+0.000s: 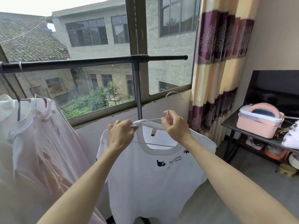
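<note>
Two hands up in front of the chest, head view only.

Left hand (121, 135): fingers curled, thumb and fingertips pinching the bunched collar of the white T-shirt (153, 178) where it passes over the left shoulder of the wire hanger (173, 92). Closed grip on cloth.

Right hand (176, 128): thumb and forefinger pinching the hanger's wire at the base of the hook; remaining fingers loosely curled beneath. Closed grip on wire.

White T-shirt: draped on the hanger, front facing the camera, neck opening between the two hands, small black cat prints and a line of text below the collar. Body of the shirt hangs straight down between the forearms.

Wire hanger: hook points up and is free, touching nothing. It sits well below the black rail (97, 62), right of the rail's upright post and in front of the wall under the window (103, 88).

Surroundings: pink garment (40, 143) hangs from the rail at far left, apart from the T-shirt. Striped curtain (218, 70) at right of the window. Pink box (258, 123) stands on a side table (229, 122) at far right, dark screen (275, 88) behind it.
</note>
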A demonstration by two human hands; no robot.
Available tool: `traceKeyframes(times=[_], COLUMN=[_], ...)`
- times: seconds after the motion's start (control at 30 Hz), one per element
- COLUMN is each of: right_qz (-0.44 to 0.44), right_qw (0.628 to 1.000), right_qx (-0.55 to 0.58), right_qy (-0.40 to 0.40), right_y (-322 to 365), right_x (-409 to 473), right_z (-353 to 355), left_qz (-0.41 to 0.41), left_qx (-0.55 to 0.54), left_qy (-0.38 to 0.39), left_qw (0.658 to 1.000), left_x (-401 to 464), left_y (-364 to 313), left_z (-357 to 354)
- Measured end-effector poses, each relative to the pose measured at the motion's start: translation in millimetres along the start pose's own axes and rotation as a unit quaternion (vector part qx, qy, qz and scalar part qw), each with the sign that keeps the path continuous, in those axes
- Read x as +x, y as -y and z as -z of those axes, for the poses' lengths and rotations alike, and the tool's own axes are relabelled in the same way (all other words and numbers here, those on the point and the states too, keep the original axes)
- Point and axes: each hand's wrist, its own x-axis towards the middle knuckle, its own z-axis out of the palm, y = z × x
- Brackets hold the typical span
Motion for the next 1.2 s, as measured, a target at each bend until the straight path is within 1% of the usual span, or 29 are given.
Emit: traceKeyframes(times=[0.1, 0.2, 0.27, 0.33, 0.37, 0.4, 0.47, 0.53, 0.6, 0.63, 0.67, 0.7, 0.77, 0.8, 0.83, 0.87, 0.93, 1.0, 1.03, 1.07, 1.1, 1.2], right_qz=[-0.038, -0.048, -0.057, -0.065, -0.072, -0.078, -0.086, -0.100, -0.114, -0.120, -0.123, -0.124, -0.125, -0.121, -0.113, -0.105, -0.092, -0.075, -0.066, -0.057, -0.050, -0.031], right_qw=[0.996, 0.992, 0.990, 0.988, 0.987, 0.986, 0.984, 0.982, 0.979, 0.977, 0.976, 0.974, 0.972, 0.973, 0.975, 0.977, 0.981, 0.983, 0.985, 0.986, 0.987, 0.991], right_qx=[-0.014, 0.013, 0.011, 0.012, 0.011, 0.010, 0.006, -0.004, -0.011, -0.007, 0.002, 0.014, 0.023, 0.025, 0.029, 0.034, 0.034, 0.034, 0.037, 0.039, 0.041, 0.032], right_qy=[-0.075, -0.119, -0.129, -0.138, -0.145, -0.150, -0.155, -0.160, -0.168, -0.174, -0.181, -0.191, -0.200, -0.197, -0.190, -0.183, -0.170, -0.162, -0.158, -0.153, -0.146, -0.125], right_y=[2, -7, -11, -18, -21, -24, -32, -41, -50, -53, -56, -57, -55, -53, -52, -50, -45, -40, -38, -36, -33, -25], right_x=[6, 8, 7, 6, 6, 6, 4, 0, -2, -2, -2, -3, -5, -7, -8, -8, -9, -7, -7, -7, -7, -8], right_z=[-2, 0, 5, 13, 17, 21, 30, 41, 51, 55, 58, 59, 58, 55, 53, 51, 50, 49, 49, 49, 48, 45], left_qz=[-0.036, -0.049, -0.003, 0.094, 0.133, 0.152, 0.145, 0.134, 0.140, 0.139, 0.134, 0.134, 0.116, 0.098, 0.077, 0.044, -0.040, -0.127, -0.152, -0.170, -0.171, -0.186], left_qx=[0.024, -0.012, -0.041, -0.069, -0.081, -0.097, -0.104, -0.117, -0.139, -0.132, -0.116, -0.096, -0.061, -0.075, -0.094, -0.111, -0.105, -0.066, -0.044, -0.033, -0.034, -0.061], left_qy=[-0.001, 0.004, 0.048, 0.125, 0.149, 0.153, 0.117, 0.051, -0.011, -0.023, -0.015, 0.028, 0.125, 0.155, 0.163, 0.152, 0.108, 0.081, 0.074, 0.063, 0.062, 0.044], left_qw=[0.999, 0.999, 0.998, 0.985, 0.977, 0.972, 0.977, 0.983, 0.980, 0.981, 0.984, 0.986, 0.983, 0.980, 0.979, 0.981, 0.988, 0.986, 0.985, 0.983, 0.983, 0.980], left_x=[-10, -14, -13, -16, -17, -19, -19, -16, -14, -14, -13, -13, -14, -15, -16, -17, -18, -17, -16, -15, -14, -13], left_y=[-12, -8, 8, 25, 29, 32, 32, 29, 29, 28, 29, 27, 23, 22, 19, 18, 11, 2, -2, -4, -7, -15], left_z=[4, 7, 8, 6, 5, 3, 1, 1, 2, 3, 2, 1, 0, -1, -1, -2, -4, -6, -8, -10, -10, -12])
